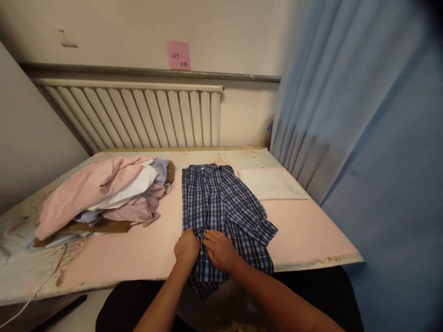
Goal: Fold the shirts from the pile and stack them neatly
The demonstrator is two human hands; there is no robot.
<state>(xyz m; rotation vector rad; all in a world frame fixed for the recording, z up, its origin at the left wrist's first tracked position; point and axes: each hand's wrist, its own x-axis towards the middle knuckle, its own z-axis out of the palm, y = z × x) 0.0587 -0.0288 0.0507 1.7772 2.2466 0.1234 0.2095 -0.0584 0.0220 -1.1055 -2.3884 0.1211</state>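
- Hanging past the near edge of the table (20, 279), the bottom of the blue checked shirt (212, 207) is low in the middle of the frame, likely because its neck end is set so near the person.
- The left hand (187, 247) is curled up tight with shirt cloth in it, maybe so the front edge can't slip.
- The right hand (218, 249) has bent fingers on the shirt just beside it. I can't tell if they pinch or only press.
- The rest of the shirt lies flat in the middle, collar up top, one sleeve slanting down to the right.
- Under it is a pink mat (304, 230), maybe to give a smooth spot.
- At left is a messy heap of clothes (104, 193), off to the side, which leaves room.
- At right, a white striped cloth (273, 184) lies flat and neat, apart from the heap.
- Far back is a white radiator (138, 115).
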